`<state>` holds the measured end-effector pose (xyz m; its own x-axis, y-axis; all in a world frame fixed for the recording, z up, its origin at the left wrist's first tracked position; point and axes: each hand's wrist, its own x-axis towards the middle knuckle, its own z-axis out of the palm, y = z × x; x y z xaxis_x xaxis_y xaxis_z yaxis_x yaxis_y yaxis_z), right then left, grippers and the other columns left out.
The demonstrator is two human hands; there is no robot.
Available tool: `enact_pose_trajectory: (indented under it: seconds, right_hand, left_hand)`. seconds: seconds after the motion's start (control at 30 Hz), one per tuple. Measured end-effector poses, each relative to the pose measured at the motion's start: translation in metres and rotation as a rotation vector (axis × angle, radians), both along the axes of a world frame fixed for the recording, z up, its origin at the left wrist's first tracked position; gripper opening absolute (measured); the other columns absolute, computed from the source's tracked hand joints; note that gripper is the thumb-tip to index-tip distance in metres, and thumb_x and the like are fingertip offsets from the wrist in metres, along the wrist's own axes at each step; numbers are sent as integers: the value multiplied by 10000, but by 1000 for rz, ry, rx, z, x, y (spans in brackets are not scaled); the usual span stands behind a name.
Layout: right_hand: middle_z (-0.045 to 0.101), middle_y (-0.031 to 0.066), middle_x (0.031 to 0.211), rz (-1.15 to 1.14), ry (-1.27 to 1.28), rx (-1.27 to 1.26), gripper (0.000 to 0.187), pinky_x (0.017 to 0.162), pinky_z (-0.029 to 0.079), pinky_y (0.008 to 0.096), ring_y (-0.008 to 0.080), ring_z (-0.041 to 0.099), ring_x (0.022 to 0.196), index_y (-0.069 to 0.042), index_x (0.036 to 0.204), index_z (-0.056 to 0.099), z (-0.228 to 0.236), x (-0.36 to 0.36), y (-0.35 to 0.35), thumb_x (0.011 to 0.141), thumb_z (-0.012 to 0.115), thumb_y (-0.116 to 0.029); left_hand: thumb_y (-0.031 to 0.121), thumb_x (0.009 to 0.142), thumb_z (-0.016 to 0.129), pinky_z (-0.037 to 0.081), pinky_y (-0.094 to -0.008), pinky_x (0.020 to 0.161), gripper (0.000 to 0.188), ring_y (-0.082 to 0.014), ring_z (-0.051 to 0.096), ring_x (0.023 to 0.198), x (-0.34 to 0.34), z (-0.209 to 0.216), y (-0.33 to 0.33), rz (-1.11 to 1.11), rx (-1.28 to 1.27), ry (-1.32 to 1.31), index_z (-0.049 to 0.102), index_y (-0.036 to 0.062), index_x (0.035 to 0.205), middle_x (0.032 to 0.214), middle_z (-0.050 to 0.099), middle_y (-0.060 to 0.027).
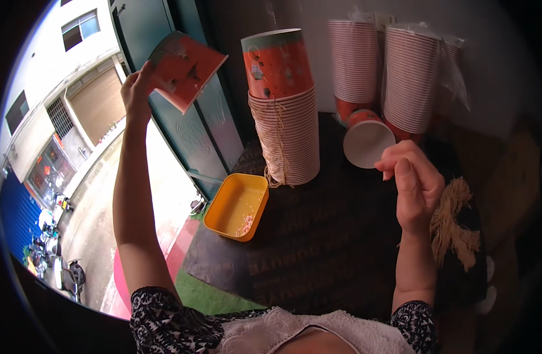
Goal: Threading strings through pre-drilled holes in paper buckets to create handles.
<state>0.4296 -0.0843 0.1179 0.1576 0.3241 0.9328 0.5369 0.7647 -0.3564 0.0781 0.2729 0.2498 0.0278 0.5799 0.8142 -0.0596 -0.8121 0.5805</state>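
While the left hand (135,88) was raised toward the upper left of the frame, its grip was closed on the rim of an orange paper cup (185,71), which it held tilted with the mouth turned away from the camera. At the right of centre, the right hand (413,186) hovered with its fingers curled narrowly inward, thumb against the forefinger; whether anything lay pinched there could not be told. Just above that hand lay a single orange cup (368,138) on its side, its white inside facing the camera. To its left, at upper centre, stood a tall stack of nested cups (285,118) bound with a strand of twine (277,147). Two more stacks (409,76), wrapped in clear plastic, stood upside down at the upper right. A yellow plastic tray (236,206) holding a few small scraps sat at the left edge of the dark table (318,248), below the bound stack. A bundle of frayed straw-coloured cord (454,227) lay just right of the right wrist.
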Motion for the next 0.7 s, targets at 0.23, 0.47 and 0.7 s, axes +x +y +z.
enact_pose_trajectory:
  seconds: [0.23,0.47,0.7]
  right_hand:
    - [595,31,752,-34,-17,-13,242,505,341,184,40,451,575,23,778,636,-1,3,3,945,511,-99]
    - [602,40,751,-25,1,-84,248,498,340,185,44,458,573,29,778,642,-1,5,1,950,521,-102]
    - [623,62,748,-32,1,-101,239,553,448,201,90,560,628,39,773,639,1,4,1,949,528,-80]
  left_hand:
    - [397,817,757,544,-284,750,505,-165,659,784,35,24,33,-112,-97,-110,649,-60,1001,910,683,-124]
    - [403,801,770,547,-296,738,515,-179,659,797,68,54,54,-142,-63,-64,649,-59,995,895,672,-130]
    - [425,796,767,534,-302,771,520,-182,658,811,116,66,45,-133,35,13,653,-38,1004,893,674,-121]
